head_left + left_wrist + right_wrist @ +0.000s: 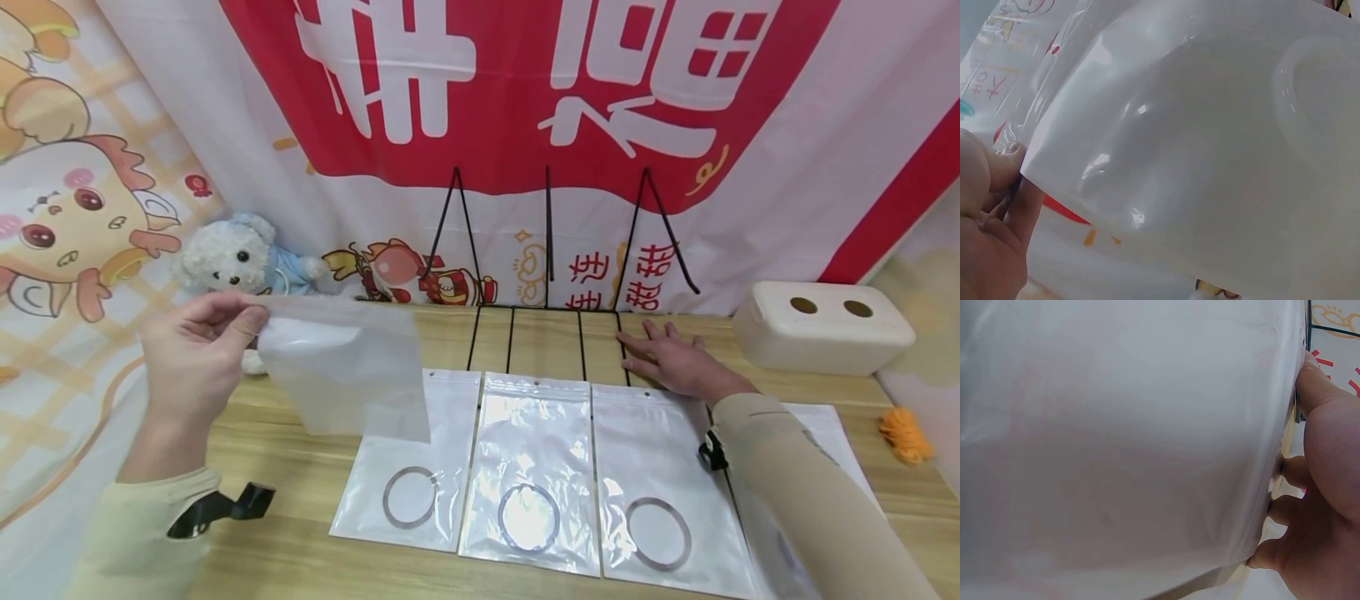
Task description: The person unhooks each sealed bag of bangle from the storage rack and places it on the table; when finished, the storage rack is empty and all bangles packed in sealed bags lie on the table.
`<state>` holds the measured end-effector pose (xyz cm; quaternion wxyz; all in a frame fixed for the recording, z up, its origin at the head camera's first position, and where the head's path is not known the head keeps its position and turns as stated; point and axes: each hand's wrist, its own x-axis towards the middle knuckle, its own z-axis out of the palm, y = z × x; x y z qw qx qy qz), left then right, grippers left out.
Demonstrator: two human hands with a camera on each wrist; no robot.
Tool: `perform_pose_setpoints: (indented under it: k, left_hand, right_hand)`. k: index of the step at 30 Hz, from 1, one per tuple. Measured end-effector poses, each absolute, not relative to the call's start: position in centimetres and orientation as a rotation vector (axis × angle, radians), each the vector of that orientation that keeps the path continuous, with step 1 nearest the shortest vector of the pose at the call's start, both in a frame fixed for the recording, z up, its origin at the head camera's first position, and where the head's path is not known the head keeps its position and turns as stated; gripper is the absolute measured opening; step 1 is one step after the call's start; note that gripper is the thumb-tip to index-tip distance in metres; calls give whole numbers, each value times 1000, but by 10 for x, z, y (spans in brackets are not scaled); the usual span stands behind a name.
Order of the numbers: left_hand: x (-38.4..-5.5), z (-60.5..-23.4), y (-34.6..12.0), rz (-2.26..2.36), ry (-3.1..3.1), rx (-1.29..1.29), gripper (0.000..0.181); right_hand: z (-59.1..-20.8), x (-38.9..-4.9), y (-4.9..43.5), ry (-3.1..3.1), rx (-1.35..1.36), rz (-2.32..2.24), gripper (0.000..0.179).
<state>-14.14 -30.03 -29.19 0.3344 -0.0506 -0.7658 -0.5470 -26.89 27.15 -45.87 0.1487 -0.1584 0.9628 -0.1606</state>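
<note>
My left hand [198,342] pinches the corner of a translucent plastic bag [345,367] between thumb and fingers, above the left of the table. In the left wrist view the bag [1197,137] shows a pale ring [1288,87] inside. My right hand [671,358] has its fingers spread near the black wire frame [581,346], at the top of a zip bag [630,442]. In the right wrist view its fingers [1288,509] touch beyond the bag's edge. Two more zip bags [532,433] [360,500] lie alongside, each with a ring [411,497] visible.
Another white bag [825,425] is partly covered by the right forearm. A cream box with two holes [821,333] stands at the back right, with an orange yarn-like item [905,435] near it. A white plush bear [232,258] sits at the back left against the curtain.
</note>
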Motion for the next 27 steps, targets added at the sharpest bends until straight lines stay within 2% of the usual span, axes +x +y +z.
perform_pose_setpoints:
  k: [6, 17, 21, 27]
  left_hand:
    - [-134, -297, -324, -1320, -2044, -38, 3]
    - [-122, -305, -365, -1212, -2158, 183, 5]
    - [-120, -311, -380, -1181, -2212, 206, 22]
    - [-116, -318, -402, -1144, -2310, 148, 32]
  right_hand:
    - [-460, -269, 272, 2766, -451, -467, 71]
    - [-460, -269, 272, 2765, -452, -466, 69]
    - [-460, -270, 271, 2755, -430, -464, 70]
    - [-460, -271, 270, 2751, -409, -461, 70]
